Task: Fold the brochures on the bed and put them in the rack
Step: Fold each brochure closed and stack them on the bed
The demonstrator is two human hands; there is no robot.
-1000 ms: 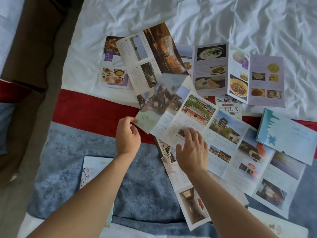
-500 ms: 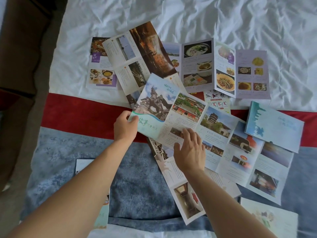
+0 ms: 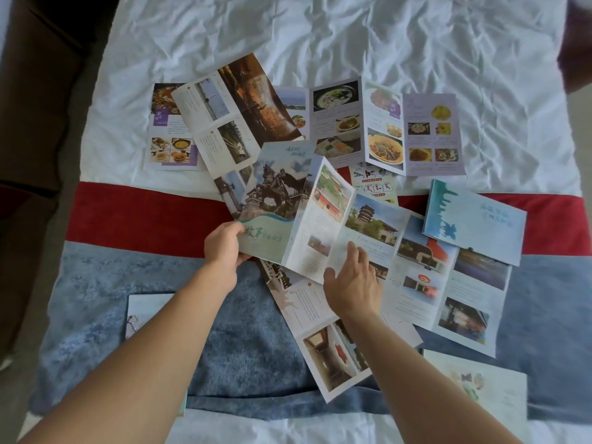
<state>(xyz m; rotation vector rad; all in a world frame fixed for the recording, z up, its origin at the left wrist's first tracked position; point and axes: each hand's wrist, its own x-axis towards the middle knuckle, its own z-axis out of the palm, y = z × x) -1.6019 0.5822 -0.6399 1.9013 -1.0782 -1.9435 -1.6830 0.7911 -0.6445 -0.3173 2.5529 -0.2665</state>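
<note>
While my left hand (image 3: 224, 248) pinches the lower left corner of the long temple brochure (image 3: 378, 251), thumb on top of its cover panel with the horse statue, that panel stands lifted and partly folded over toward the next one. My right hand (image 3: 350, 282) lies flat on a middle panel of the same brochure, fingers straight and spread, pressing the paper down and gripping nothing. From the head view, the brochure stretches to my right across the red band (image 3: 144, 216) and the blue blanket (image 3: 250, 347) of the bed, its far panels lying flat.

Under it lies another unfolded brochure (image 3: 330, 341) with interior photos, running toward me over the blanket. Farther up, on the white sheet (image 3: 352, 33), a brown-toned brochure (image 3: 237, 110) overlaps a food brochure (image 3: 384, 126) that is spread open with purple panels. A folded pale blue brochure (image 3: 474, 219) rests to the right, touching the long one's upper edge. Two more folded ones sit near me: one under my left forearm (image 3: 144, 312), another with flowers at the lower right (image 3: 480, 386). I cannot see any rack.
</note>
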